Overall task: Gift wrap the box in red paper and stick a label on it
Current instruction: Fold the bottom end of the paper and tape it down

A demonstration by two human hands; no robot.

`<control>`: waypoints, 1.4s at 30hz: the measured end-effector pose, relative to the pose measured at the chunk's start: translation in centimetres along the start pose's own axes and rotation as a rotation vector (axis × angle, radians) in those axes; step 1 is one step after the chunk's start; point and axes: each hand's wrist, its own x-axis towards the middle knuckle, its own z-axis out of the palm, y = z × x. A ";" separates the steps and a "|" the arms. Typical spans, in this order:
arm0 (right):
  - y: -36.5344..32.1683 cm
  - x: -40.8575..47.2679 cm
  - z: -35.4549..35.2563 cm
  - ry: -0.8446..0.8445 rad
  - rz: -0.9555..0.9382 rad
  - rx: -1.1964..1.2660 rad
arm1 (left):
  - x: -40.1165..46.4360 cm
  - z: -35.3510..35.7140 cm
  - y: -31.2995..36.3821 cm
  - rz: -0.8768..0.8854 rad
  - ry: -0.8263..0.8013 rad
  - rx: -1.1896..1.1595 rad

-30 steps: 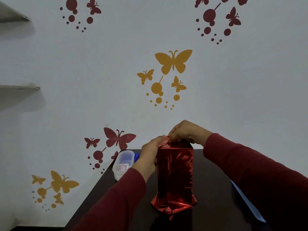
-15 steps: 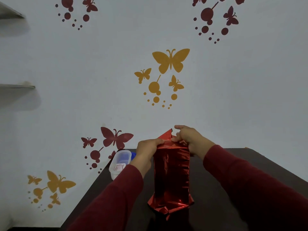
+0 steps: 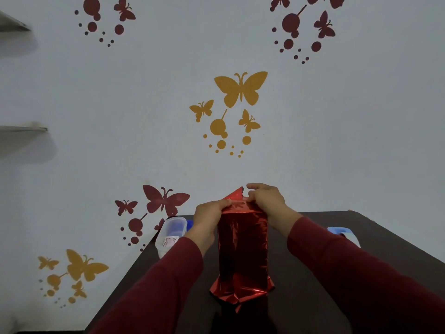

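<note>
Left hand [image 3: 210, 214]: I have it at the near-left top corner of the paper [image 3: 243, 247], back of hand toward me, fingers curled over the top edge and pinching it. Left forearm: red sleeve, rising from lower left.

Right hand [image 3: 266, 198]: at the right top corner, slightly higher than my left, thumb and fingers pinching the folded edge just below the upright flap; index finger extended above it. Right forearm: red sleeve, entering from lower right.

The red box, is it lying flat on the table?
No, the red box stands upright on the table, with the left hand and right hand pinching the paper at its top.
</note>
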 end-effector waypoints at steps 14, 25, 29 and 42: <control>4.5 -7.4 -8.3 0.223 -0.220 -0.060 | -8.7 2.7 -1.3 1.085 0.265 0.337; 9.1 -10.7 -21.9 0.549 -0.028 -0.681 | -9.1 16.9 -10.6 0.850 -0.631 0.813; 9.4 -8.9 -23.5 0.386 0.271 -0.491 | -7.8 19.5 -12.2 0.736 -0.704 0.890; 7.7 -6.6 -23.3 0.109 0.565 -0.138 | -6.4 20.5 -11.1 0.677 -0.779 0.946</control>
